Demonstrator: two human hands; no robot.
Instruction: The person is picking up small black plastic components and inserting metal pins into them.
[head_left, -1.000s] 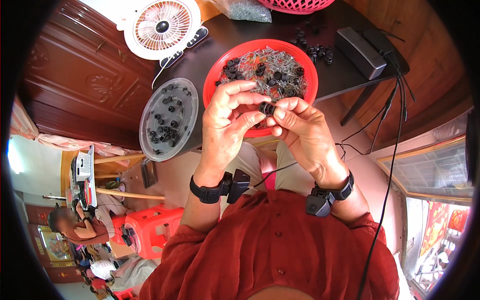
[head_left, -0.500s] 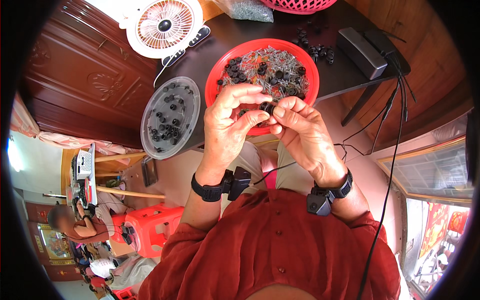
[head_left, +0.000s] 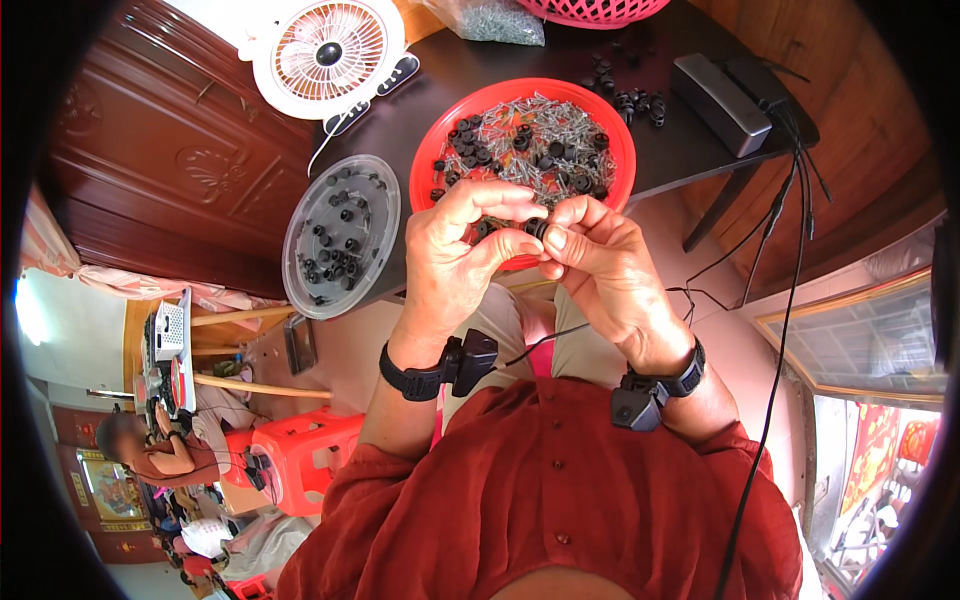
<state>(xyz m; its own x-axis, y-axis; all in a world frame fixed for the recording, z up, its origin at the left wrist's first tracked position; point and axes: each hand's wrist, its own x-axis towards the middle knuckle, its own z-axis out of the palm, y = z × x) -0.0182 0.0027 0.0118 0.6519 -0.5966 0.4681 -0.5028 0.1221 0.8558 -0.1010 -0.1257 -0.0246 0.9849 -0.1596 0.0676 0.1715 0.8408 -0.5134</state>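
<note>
At the left edge of the dark tabletop lay a round clear plastic lid, shallow and smooth, with a few small black parts spread on it; it probably sat there to keep these parts apart from the others, within easy reach of the left hand. Behind it, at the far left corner, a white round fan with a thin wire grille stood facing up.

The left hand was raised just in front of the near edge of the table, its fingers curled, the thumb and forefinger pressed together on a small black ring-shaped part. The part looked like hard matte plastic or rubber; I could not tell which. The right hand met it from the other side, fingertips pinching the same part, so both hands held it between them, above the near rim of the red bowl. Holding it so close over the bowl probably let a dropped piece fall back inside.

The bowl was round, glossy plastic, filled with thin shiny metal pins mixed with more black parts. At the right edge of the table lay a grey box-shaped device with black cables hanging down over the edge.
</note>
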